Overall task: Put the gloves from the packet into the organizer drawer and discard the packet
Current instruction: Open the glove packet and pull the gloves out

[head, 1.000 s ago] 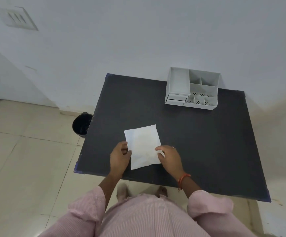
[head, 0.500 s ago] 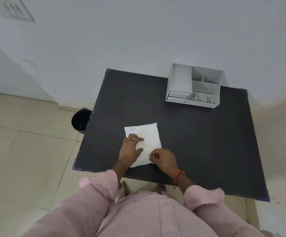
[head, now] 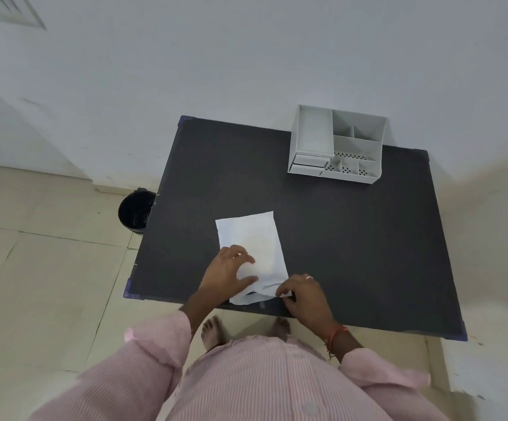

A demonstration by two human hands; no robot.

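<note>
The left hand [head: 228, 276] spreads its fingers [head: 240, 253] over the near half of the white packet [head: 251, 238], thumb tucked under a raised flap, while the right hand [head: 304, 294] pinches the packet's near right corner between thumb and fingertips [head: 280, 292]. The packet lies flat on the black table [head: 353, 244], close to the near edge, its mouth gaping dark between the two hands. No gloves show outside it; a faint yellowish shape inside may be them.

The step in hand appears to be the opening of the packet, with the task barely begun. The next move likely calls for the right hand to peel the flap wider while the left pins the paper down, then for a reach inside. The paper looks thin, so a sharp tug could tear it unevenly.

The organizer [head: 336, 147] stands well apart at the far side of the table by the wall, its two small drawers [head: 309, 165] at the lower left seemingly closed. A black bin [head: 135, 211] waits on the floor just beside the table's left edge.

Against the view half a second ago, the left hand has slid back toward the packet's near end and the mouth has lifted open; the right hand holds the same corner.
</note>
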